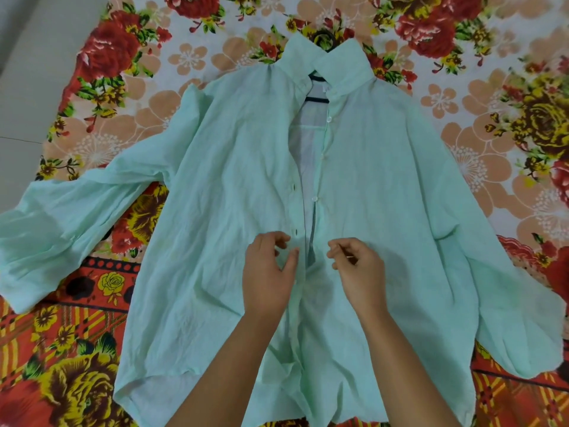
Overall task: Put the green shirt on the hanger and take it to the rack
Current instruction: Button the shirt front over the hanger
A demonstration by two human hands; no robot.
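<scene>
The pale green shirt point(385, 186) lies face up on the bed, sleeves spread to both sides and collar at the top. Its front is unbuttoned, with a narrow gap down the middle. A dark hanger point(317, 100) sits inside it; only its bars show in the neck opening, and its hook curls out above the collar. My left hand point(268, 272) hovers over the left placket at mid-chest, fingers curled and apart. My right hand point(357, 269) rests over the right placket, fingertips pinched close together, with nothing clearly held between them.
A floral bedsheet point(492, 97) in red, orange and yellow covers the bed under the shirt. Pale floor point(27, 72) shows past the bed's edge at the upper left. No rack is in view.
</scene>
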